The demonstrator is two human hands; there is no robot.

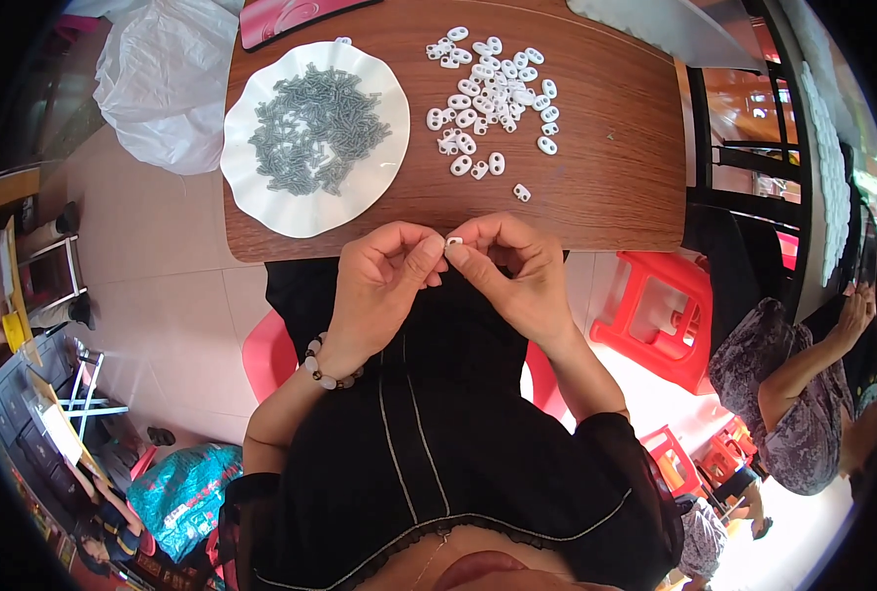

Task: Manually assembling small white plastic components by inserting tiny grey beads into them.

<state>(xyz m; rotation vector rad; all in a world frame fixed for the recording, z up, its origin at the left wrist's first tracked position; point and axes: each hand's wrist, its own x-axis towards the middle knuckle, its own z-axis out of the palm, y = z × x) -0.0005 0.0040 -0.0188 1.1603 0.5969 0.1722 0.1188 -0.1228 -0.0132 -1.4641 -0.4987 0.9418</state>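
Just past the near table edge, my left hand [384, 286] and my right hand [522, 276] meet fingertip to fingertip. Between them is a tiny white plastic cord lock piece [454, 240]. My right thumb and index finger pinch it, and the left thumb and index finger press together at its left side. Fingertips cover part of it, so whether anything else is in the pinch is hidden. Beyond my hands lie many loose white cord lock pieces [498, 94], with one single piece [521, 192] closest to me. To the left, a white wavy-rimmed plate [384, 177] bears a heap of small grey metal springs [305, 158].
The brown wooden table [616, 187] has a pink tray-like object [291, 15] at its far left. A white plastic bag [168, 89] hangs beside it. Red stools [655, 315] stand on the right, where another person [793, 394] sits. A teal bag [187, 497] rests behind me, left.
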